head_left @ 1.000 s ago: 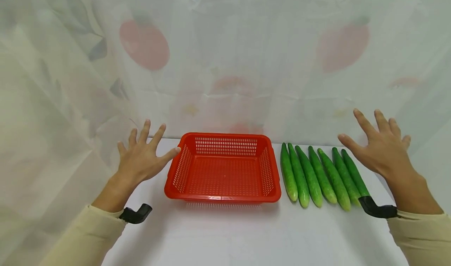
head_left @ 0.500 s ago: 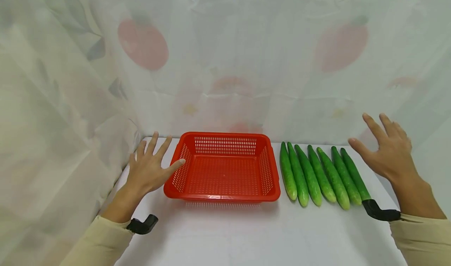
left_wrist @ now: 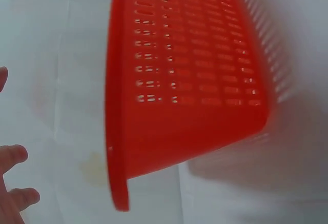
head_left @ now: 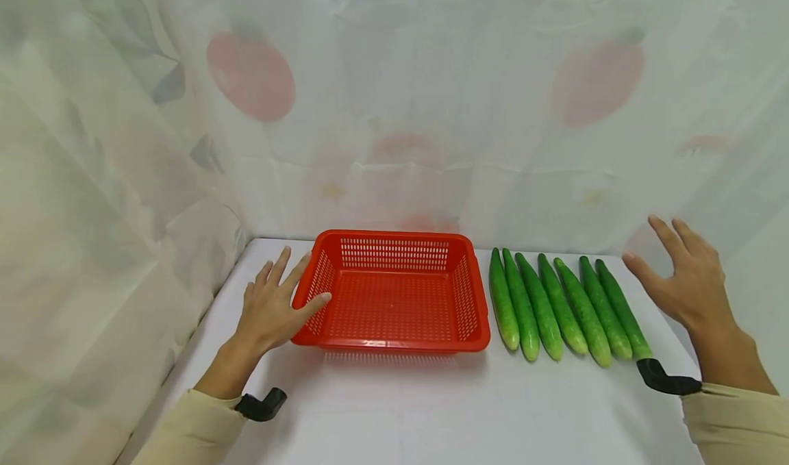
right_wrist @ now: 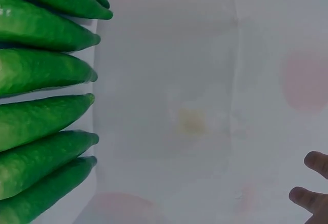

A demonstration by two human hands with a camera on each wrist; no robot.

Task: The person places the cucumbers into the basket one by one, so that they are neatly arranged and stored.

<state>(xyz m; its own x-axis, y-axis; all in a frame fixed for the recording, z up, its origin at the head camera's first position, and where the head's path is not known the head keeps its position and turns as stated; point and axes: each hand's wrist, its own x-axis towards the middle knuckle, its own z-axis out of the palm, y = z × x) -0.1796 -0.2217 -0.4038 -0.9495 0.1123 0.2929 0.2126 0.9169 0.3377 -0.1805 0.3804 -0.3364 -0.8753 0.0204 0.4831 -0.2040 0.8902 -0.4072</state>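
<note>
A red plastic basket (head_left: 391, 347) with slotted walls stands on the white table, nothing inside it. My left hand (head_left: 273, 314) is spread at its left side, the thumb overlapping the rim in the head view; whether it touches cannot be told. The left wrist view shows the basket's outer wall (left_wrist: 179, 126) and a few fingertips (left_wrist: 23, 198). To the right of the basket several green cucumbers (head_left: 541, 307) lie side by side, their dark ends toward the back. Held up to the right of them, my right hand (head_left: 693, 283) has its fingers extended and holds nothing.
The white table (head_left: 394, 410) reaches back to a pale curtain (head_left: 394, 95) printed with fruit, which also hangs along the left side. A black wrist mount (head_left: 261, 405) sits on the left wrist, another black mount (head_left: 666, 377) on the right.
My left hand has come down and to the right, closer to the basket's side. My right hand has lowered and shifted slightly right. Basket and cucumbers stay in place.
</note>
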